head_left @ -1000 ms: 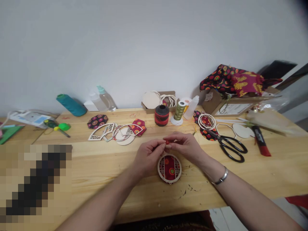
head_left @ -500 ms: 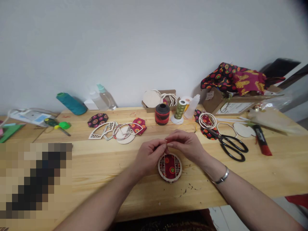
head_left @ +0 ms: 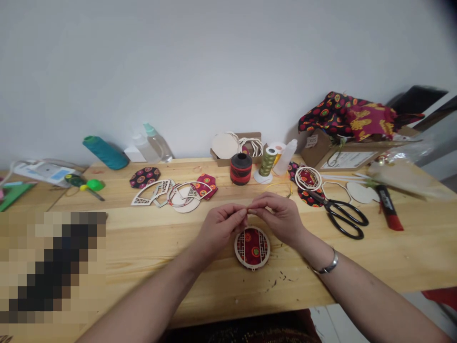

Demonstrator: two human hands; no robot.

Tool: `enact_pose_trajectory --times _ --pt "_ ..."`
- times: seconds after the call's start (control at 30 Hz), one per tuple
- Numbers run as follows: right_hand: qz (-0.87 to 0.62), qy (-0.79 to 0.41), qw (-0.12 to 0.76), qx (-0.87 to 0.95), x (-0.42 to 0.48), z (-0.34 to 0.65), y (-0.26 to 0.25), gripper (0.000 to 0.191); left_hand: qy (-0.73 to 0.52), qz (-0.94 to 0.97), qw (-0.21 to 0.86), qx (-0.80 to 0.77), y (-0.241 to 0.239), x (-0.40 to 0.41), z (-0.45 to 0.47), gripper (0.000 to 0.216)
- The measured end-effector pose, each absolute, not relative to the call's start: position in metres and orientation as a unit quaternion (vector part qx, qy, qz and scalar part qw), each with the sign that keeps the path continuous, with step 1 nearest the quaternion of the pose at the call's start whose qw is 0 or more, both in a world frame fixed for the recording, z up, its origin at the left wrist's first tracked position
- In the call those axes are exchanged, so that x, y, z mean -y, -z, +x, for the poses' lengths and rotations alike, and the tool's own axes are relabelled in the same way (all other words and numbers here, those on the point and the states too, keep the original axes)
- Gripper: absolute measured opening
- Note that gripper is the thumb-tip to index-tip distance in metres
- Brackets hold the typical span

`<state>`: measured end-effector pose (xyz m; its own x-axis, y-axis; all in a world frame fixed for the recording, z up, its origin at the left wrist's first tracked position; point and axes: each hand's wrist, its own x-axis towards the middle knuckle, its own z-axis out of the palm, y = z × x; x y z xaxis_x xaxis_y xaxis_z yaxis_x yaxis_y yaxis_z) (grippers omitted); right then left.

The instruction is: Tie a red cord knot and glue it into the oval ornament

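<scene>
My left hand (head_left: 224,224) and my right hand (head_left: 276,214) meet above the middle of the table, fingertips nearly touching. Both are closed in a pinch on a short bit of red cord (head_left: 249,210), mostly hidden by the fingers. Just below them a round wooden lattice frame (head_left: 267,259) lies flat, backed with dark red patterned fabric (head_left: 253,247). The left fingers overlap its upper edge. Beyond the hands stands a spool of red cord (head_left: 240,172).
Black-handled scissors (head_left: 344,214) and a black-and-red tube (head_left: 390,209) lie at the right. Wooden cut-out frames (head_left: 152,193) and fabric-covered pieces (head_left: 144,177) lie at the left. Behind are a green thread spool (head_left: 267,164), a squeeze bottle (head_left: 285,159) and a cardboard box (head_left: 342,155).
The fingertips have shifted slightly, with the right fingers straighter and the red cord less exposed. The lattice frame stays in place.
</scene>
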<state>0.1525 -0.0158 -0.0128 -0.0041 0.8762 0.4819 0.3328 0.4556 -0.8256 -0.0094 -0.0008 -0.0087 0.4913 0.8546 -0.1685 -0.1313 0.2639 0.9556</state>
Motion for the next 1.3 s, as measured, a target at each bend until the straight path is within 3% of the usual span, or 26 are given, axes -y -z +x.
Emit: enact_pose_trajectory --times 0.3,0.47,0.53,0.63,0.77,1.07,1.3 --pt "-0.474 -0.291 0.502 0.662 0.0146 0.1552 0.0137 0.011 -0.355 0.475 0.698 -0.401 0.0091 -0.0010 -0.0090 0.016" --pt "-0.520 -0.417 0.443 0.600 0.0099 0.1590 0.0142 0.041 -0.356 0.500 0.669 -0.420 0.0082 -0.0006 -0.0097 0.015" --pt "-0.511 -0.431 0.439 0.600 0.0099 0.1586 0.0138 0.038 -0.351 0.515 0.658 -0.422 0.0078 -0.0002 -0.0096 0.015" --pt "-0.497 -0.397 0.464 0.617 0.0118 0.1563 0.0127 0.016 -0.342 0.530 0.648 -0.425 0.0060 0.0004 -0.0096 0.015" --pt "-0.492 -0.360 0.495 0.619 0.0133 0.1538 0.0129 0.006 -0.343 0.533 0.640 -0.434 0.0042 0.0007 -0.0097 0.016" --pt "-0.493 -0.201 0.440 0.723 0.0173 0.1537 0.0137 0.012 -0.325 0.541 0.624 -0.461 0.0017 0.0000 -0.0081 0.016" --pt "-0.492 -0.172 0.404 0.752 0.0179 0.1559 0.0166 0.012 -0.325 0.621 0.544 -0.461 0.0052 0.0004 -0.0086 0.016"
